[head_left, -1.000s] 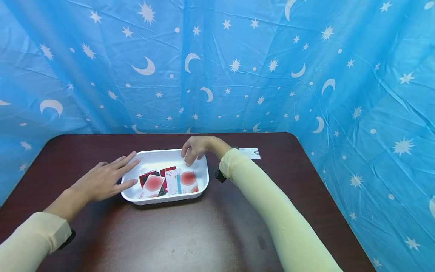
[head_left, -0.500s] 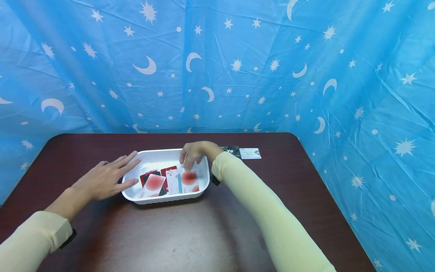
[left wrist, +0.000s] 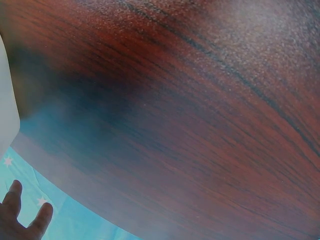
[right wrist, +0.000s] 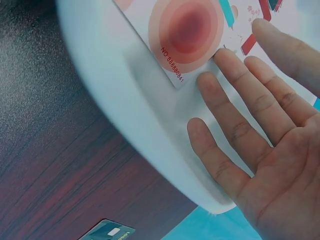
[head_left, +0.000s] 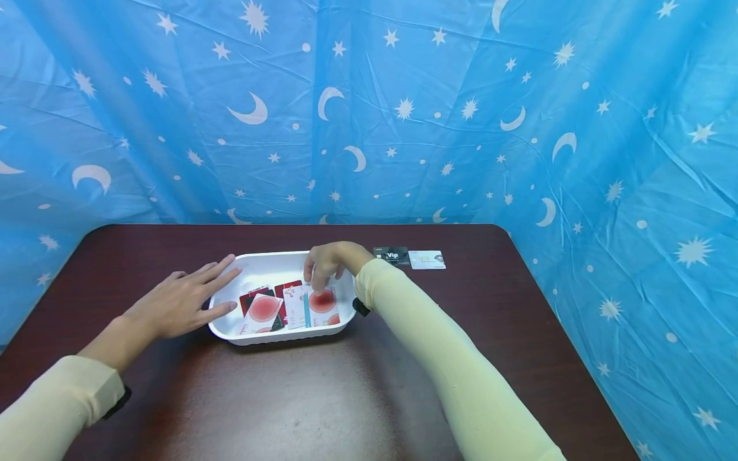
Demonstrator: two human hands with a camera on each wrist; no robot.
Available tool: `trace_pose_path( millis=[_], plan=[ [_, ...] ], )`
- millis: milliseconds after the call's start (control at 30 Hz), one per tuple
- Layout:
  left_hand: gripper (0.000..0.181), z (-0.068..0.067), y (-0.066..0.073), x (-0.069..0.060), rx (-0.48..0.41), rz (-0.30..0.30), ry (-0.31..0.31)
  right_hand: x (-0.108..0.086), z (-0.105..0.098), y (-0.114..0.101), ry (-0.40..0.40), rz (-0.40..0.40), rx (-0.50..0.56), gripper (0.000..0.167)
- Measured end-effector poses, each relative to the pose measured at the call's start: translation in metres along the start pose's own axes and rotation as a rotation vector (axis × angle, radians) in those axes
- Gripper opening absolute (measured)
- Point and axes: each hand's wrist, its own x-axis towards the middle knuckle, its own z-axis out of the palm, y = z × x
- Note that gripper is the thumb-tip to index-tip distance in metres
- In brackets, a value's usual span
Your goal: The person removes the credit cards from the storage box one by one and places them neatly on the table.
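Observation:
A white plastic tray on the table holds several cards. Among them, a white card with a red circle lies at the right end, beside a white card with a blue stripe. Another red-circle card lies further left, over red and black cards. My left hand spreads its fingers at the tray's left rim. My right hand reaches over the right end, fingers pointing down. In the right wrist view its fingertips are close to the red-circle card's edge; contact is unclear. The thumb stands apart.
A black card marked Vip and a white card lie side by side on the dark wooden table, right of the tray. A blue curtain with moons and stars hangs behind.
My right hand has come down and slightly left into the tray, near the red-circle card. Its arm has uncovered the black card on the table. The left hand has stayed in place.

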Motion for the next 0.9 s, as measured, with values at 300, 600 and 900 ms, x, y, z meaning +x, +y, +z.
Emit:
trace_pose_path(
  millis=[300,600,900],
  plan=[
    [0.079,-0.0008,0.0007,-0.0001,0.002,0.001,0.004,0.0046,0.0040,-0.0027,0.000,0.024,-0.025,0.033],
    [0.079,0.0002,0.0013,0.0000,-0.003,-0.002,0.002,0.0058,0.0056,-0.0045,-0.010,0.052,-0.044,0.031],
    [0.078,0.0011,-0.0005,-0.0001,0.007,0.005,0.009,0.0018,0.0046,-0.0086,-0.002,-0.001,-0.026,0.033]
  ],
)
